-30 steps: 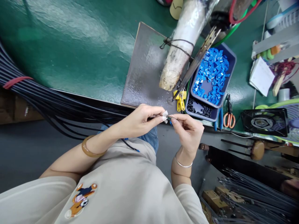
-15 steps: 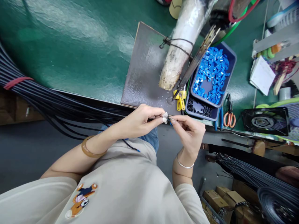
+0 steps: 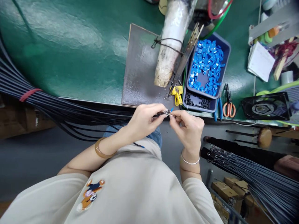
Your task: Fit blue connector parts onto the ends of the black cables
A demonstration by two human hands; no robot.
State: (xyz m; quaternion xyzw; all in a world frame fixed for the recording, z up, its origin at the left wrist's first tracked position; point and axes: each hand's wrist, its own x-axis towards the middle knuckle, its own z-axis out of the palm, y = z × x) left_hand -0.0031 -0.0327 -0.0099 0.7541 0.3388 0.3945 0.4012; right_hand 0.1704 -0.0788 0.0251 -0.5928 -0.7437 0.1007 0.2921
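My left hand (image 3: 149, 120) is closed in a pinch round the end of a black cable (image 3: 159, 115) at the bench edge. Thin strands come out of the cable end past the fingertips. My right hand (image 3: 188, 126) pinches one thin wire (image 3: 171, 115) just right of there, thumb against forefinger. Between the two hands a small blue piece (image 3: 172, 109) sticks up from the strands. What lies inside the right fingers is hidden. A bundle of black cables (image 3: 70, 110), tied with a red band (image 3: 30, 94), runs along the bench edge behind my left wrist.
Ahead lie a dark board (image 3: 140, 68), a wrapped white roll (image 3: 168, 53) and a yellow cutter (image 3: 177, 95). A tray of blue pieces (image 3: 225, 62) sits over a tray of black parts (image 3: 213, 109). Orange-handled pliers (image 3: 229, 109) and a black fan (image 3: 266, 109) are further right.
The white material at my left fingertips has mostly gone from sight, and the blue piece now shows above the strands. A thin white line now crosses beside the trays. The view has shifted slightly.
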